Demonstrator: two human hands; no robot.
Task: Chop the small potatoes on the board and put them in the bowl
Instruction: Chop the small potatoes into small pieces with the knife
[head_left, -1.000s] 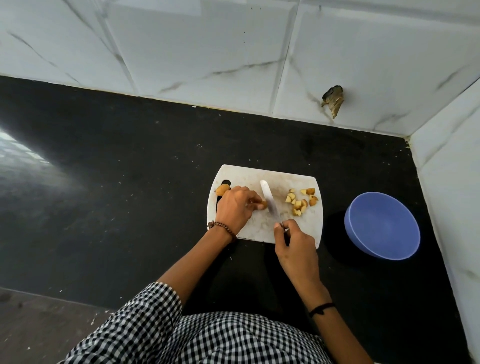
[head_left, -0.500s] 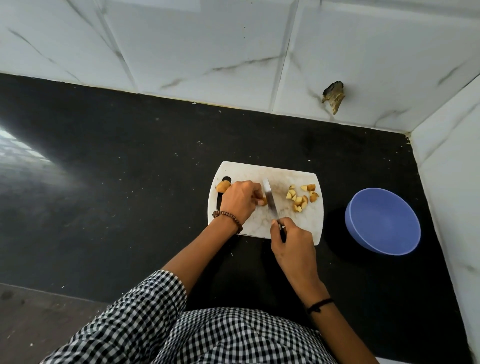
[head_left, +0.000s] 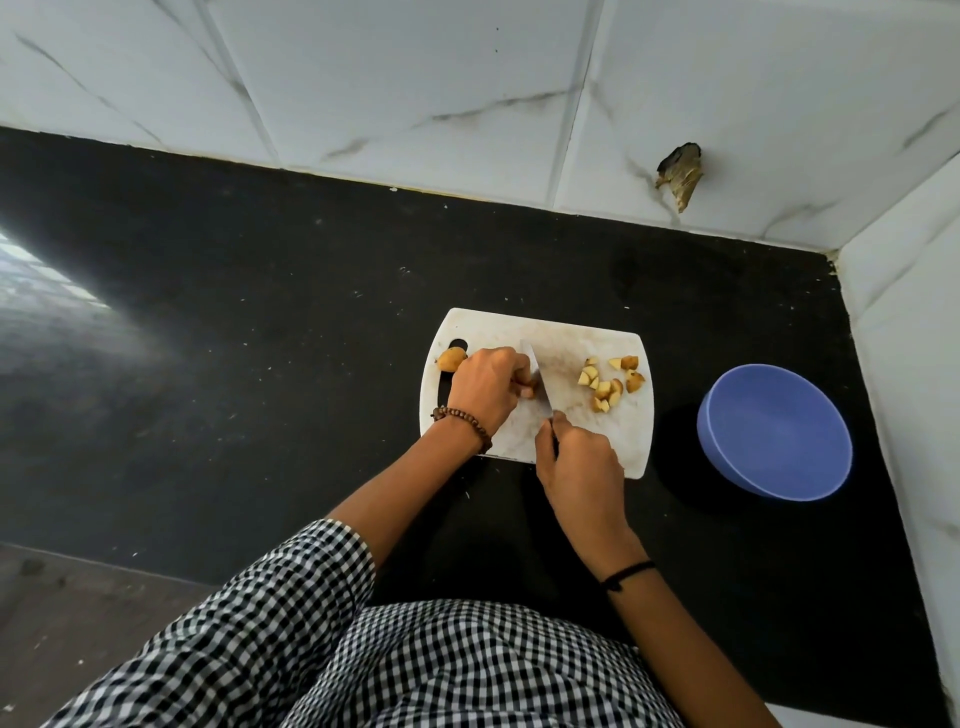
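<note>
**Cut in hand at mid-board; bowl not yet loaded**

We find the left hand (head_left: 485, 387) curled over a small potato (head_left: 527, 391) near the middle of the cutting board (head_left: 571, 343). Its fingers are bunched together and clamped on the potato, most of which is hidden beneath them. The right hand (head_left: 579, 467) is wrapped tight round the handle of the knife (head_left: 537, 379). The handle itself is hidden in the fist, and the blade stands just beside the left fingertips.

A heap of chopped pieces (head_left: 608, 382) lies on the right half of the board. One whole potato (head_left: 450, 358) waits at the left edge, beside the board's handle slot. The blue bowl (head_left: 706, 415) sits on the black counter (head_left: 260, 312) to the right of the board, apart from it, and appears to hold nothing.

We judge the step to be slicing the held potato. To do it well:
- Tuck the left fingertips back so that the knuckles, not the nails, face the blade.
- Set the potato on a flat cut face if it has one, since a small round piece is likely to roll.
- Bring the blade straight down, then push the cut pieces right towards the heap.

The main risk is a nick to the fingertips, given how little gap shows.

We can read no brand, label or writing on the board, knife or bowl.
</note>
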